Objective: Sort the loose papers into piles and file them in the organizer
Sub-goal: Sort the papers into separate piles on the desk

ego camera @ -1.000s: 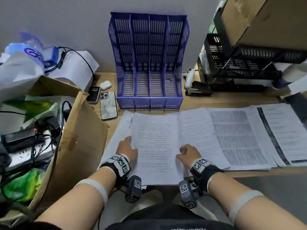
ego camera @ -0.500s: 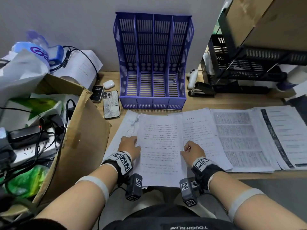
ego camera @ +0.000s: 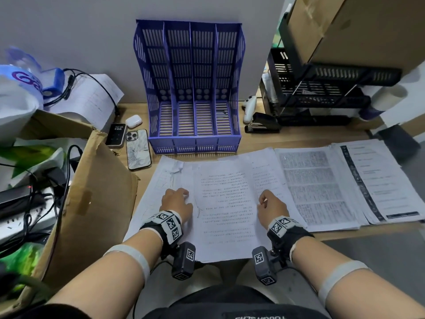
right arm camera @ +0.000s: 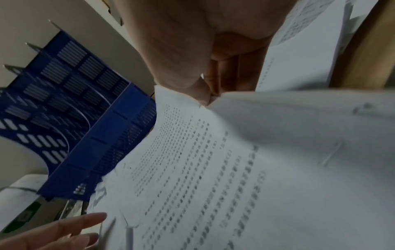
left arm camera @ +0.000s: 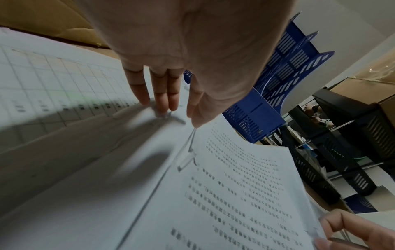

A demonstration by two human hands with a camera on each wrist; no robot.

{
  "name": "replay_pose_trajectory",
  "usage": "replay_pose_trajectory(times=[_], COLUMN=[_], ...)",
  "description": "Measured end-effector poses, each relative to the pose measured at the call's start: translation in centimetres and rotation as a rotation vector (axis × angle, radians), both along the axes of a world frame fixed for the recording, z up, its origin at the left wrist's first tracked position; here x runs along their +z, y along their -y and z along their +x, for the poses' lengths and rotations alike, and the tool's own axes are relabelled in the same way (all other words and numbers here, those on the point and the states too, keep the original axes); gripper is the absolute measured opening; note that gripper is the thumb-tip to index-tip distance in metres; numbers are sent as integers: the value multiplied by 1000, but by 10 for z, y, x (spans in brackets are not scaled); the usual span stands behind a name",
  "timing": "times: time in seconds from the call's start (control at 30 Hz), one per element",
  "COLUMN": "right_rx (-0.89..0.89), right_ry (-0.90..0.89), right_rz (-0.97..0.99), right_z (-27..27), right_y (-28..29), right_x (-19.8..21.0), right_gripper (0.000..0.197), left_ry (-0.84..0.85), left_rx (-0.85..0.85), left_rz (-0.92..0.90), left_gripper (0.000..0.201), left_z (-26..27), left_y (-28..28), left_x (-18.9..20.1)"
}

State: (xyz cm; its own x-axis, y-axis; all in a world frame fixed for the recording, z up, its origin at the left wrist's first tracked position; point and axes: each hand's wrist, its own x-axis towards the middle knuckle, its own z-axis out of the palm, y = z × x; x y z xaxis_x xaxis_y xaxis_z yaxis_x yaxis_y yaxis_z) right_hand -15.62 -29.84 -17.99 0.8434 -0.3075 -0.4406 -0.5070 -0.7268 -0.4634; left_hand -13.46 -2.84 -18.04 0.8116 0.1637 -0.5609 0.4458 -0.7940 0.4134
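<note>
— Two hands on one sheet?
— Yes. The right hand [ego camera: 271, 207] pinches the text sheet [ego camera: 226, 210] at its right edge; the left hand [ego camera: 177, 202] rests beside its left edge, fingers straight, on the table sheet [ego camera: 158, 187].
— The organizer?
— The blue organizer [ego camera: 192, 88] stands upright just beyond them, at the desk's [ego camera: 299, 140] far side.

Both forearms reach forward side by side, each wrist strapped with a marker band.
Left hand [ego camera: 176, 202]: palm down, fingers [left arm camera: 159, 94] straight, tips pressing downward. Right hand [ego camera: 271, 207]: fingers curled, thumb [right arm camera: 192, 88] and fingertips pinched together.
</note>
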Motion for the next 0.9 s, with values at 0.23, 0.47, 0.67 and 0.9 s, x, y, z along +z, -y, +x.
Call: replay_pose_trajectory(times=[0.23, 0.47, 0.67, 0.9], right_rx=[128, 462, -294, -193], right_ry=[256, 527, 436, -124], right_rz=[-82, -218, -94, 487], right_z=[22, 52, 45, 15], right_y=[28, 21, 72, 96], right_x=[62, 116, 112, 54], right_gripper=[22, 20, 77, 41], left_ry=[546, 435, 337, -146], left_rx=[-323, -772, -268, 10], left_rz=[-120, 78, -413, -743], left_gripper=[88, 26, 15, 27], left_z=[30, 68, 68, 39], left_y=[58, 111, 93, 117], left_x=[63, 114, 75, 27])
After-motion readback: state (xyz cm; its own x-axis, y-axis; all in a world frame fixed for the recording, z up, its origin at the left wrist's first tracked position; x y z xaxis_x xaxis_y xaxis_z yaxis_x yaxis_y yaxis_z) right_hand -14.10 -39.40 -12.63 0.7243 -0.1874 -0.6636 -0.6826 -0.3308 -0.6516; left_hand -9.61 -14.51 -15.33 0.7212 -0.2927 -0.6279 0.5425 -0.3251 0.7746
